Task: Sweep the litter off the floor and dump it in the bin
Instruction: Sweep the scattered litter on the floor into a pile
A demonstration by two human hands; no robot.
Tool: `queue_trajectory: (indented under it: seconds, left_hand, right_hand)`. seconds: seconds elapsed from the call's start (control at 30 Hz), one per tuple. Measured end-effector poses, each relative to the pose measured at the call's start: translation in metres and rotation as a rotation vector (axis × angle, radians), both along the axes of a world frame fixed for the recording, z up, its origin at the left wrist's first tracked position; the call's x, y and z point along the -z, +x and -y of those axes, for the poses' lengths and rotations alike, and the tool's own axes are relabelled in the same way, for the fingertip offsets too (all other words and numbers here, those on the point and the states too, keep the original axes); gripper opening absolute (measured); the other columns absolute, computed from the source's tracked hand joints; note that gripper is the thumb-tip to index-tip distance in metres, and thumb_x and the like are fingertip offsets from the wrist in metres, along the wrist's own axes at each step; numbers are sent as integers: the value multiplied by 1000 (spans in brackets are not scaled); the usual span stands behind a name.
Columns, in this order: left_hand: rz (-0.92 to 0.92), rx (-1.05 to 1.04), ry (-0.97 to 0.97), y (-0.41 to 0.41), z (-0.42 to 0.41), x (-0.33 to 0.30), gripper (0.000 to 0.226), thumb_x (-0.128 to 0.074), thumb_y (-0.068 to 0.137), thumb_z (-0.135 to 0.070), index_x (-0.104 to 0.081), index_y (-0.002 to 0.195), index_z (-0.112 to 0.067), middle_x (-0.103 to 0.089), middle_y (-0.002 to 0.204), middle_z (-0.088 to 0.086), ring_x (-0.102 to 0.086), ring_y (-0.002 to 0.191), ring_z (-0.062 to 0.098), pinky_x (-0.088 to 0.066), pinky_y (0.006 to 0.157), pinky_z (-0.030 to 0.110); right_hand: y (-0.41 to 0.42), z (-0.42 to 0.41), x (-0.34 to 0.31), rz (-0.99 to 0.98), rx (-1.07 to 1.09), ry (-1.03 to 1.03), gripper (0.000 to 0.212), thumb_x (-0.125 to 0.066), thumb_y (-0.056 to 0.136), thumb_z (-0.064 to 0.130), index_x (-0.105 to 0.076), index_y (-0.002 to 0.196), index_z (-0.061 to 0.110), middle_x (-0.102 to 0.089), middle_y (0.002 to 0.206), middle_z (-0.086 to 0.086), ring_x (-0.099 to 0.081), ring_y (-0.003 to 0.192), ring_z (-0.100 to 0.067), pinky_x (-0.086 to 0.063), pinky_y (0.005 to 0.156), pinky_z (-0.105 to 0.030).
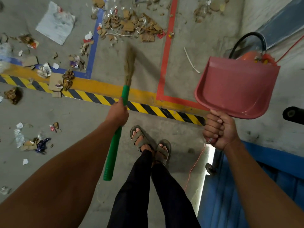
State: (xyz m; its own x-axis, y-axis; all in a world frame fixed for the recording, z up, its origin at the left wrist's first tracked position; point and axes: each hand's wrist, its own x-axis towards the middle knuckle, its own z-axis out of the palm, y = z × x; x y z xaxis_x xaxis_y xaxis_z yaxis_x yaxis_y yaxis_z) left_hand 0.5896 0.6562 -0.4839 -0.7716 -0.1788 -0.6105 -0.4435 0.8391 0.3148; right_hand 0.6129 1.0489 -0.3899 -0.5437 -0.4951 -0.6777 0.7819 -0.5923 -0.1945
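Sweep not begun: our left hand (117,113) grips broom (122,102), right hand (218,129) grips empty dustpan (236,87); next, gather litter (131,25).

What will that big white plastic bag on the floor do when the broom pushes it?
The white plastic bag lies flat and crumpled, so it is probably floppy and very light. It may bunch up or slide ahead of the broom rather than roll. Being thin, it could flutter away from the dustpan.
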Motion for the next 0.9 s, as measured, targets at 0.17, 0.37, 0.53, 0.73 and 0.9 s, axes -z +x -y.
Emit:
queue_trajectory:
  seconds: [0.17,0.37,0.53,0.73,0.9]
  left_hand:
    - [19,242,238,31,-55,-5,60,-49,108,-20,-27,163,-10,-60,131,27,-59,114,44,-48,91,44]
    - [158,614,276,50,-137,9,58,-51,105,-19,-32,160,-12,-56,142,21,-57,122,40,-46,92,43]
    - [217,444,120,50,-163,22,51,-52,100,-12,-39,149,-4,-58,133,22,-60,117,42,-50,88,47]
    - [64,227,14,58,-147,7,65,-42,106,-14,-14,163,-3,-40,151,26,-53,123,50,-47,96,58]
    - [32,348,76,70,-147,-2,63,-44,104,-19,-23,163,-16,-50,147,23,-57,119,47,-50,93,56]
  right_hand:
    - [-4,-14,-4,-19,13,2,51,-36,104,30,-40,54,25,-15,40,11,-13,31,-9,-21,34,-20]
    - [11,-31,0,-39,27,-4,46,-44,101,29,-39,55,25,-18,39,11,-14,31,-8,-22,33,-20]
    - [44,-47,9,6,66,-65,47,-35,106,28,-33,59,26,-26,38,10,-18,30,-6,-25,32,-20]
    - [77,-56,9,35,146,-65,44,-36,104,26,-29,61,26,-18,41,10,-14,31,-7,-27,31,-20]
    - [92,-61,7,51,219,-39,46,-37,104,28,-36,58,24,-17,41,11,-14,30,-7,-28,30,-20]
